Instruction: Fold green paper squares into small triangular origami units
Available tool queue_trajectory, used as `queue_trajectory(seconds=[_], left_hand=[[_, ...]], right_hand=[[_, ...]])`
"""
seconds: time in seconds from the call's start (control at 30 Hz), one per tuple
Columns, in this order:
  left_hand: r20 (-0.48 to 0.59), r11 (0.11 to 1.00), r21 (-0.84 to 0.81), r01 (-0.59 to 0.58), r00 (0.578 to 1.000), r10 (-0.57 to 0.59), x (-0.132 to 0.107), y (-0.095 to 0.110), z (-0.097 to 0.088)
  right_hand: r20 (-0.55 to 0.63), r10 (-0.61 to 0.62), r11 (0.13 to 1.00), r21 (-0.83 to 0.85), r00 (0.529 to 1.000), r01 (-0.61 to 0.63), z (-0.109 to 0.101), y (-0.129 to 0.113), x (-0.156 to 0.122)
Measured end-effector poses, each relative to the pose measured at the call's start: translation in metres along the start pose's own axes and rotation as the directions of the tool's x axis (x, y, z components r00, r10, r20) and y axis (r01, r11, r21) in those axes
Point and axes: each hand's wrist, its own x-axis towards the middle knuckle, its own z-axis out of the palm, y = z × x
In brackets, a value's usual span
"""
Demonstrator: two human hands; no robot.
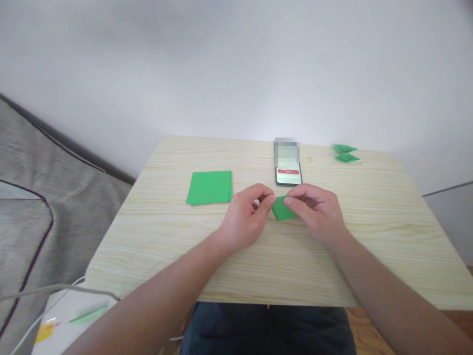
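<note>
A small folded piece of green paper is held between my two hands, just above the table or touching it; I cannot tell which. My left hand pinches its left corner with thumb and forefinger. On the other side, my right hand grips the upper right part, the thumb lying on top. Left of my hands lies a stack of green paper sheets, slightly out of line. Two folded green paper pieces with pointed ends rest side by side at the back right.
A phone with a lit, partly blurred screen lies just beyond my hands. The wooden table meets a white wall. At lower left are a white surface with a green sheet, a cable and grey fabric.
</note>
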Motion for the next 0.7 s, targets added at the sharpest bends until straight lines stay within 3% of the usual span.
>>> queue_trajectory(seconds=[0.1, 0.23, 0.53, 0.7], left_hand=[[-0.006, 0.995, 0.086, -0.048, 0.999, 0.049, 0.0005, 0.0006, -0.0017], [0.083, 0.986, 0.146, -0.084, 0.994, 0.073, 0.0007, 0.0023, -0.0038], [0.046, 0.978, -0.200, 0.055, 0.998, -0.047, 0.0041, 0.0020, -0.0010], [0.010, 0.976, -0.214, 0.043, 0.999, -0.041, 0.0041, 0.0012, -0.0011]], right_hand=[[0.042, 0.041, 0.999, -0.022, 0.998, -0.040, -0.0010, -0.0004, 0.0010], [0.123, 0.087, 0.995, -0.063, 0.989, -0.080, -0.0037, -0.0031, 0.0013], [0.072, 0.041, 0.999, -0.019, 0.997, -0.040, -0.0069, -0.0024, 0.0026], [0.079, 0.070, 0.998, 0.005, 0.994, -0.070, -0.0064, -0.0021, 0.0034]])
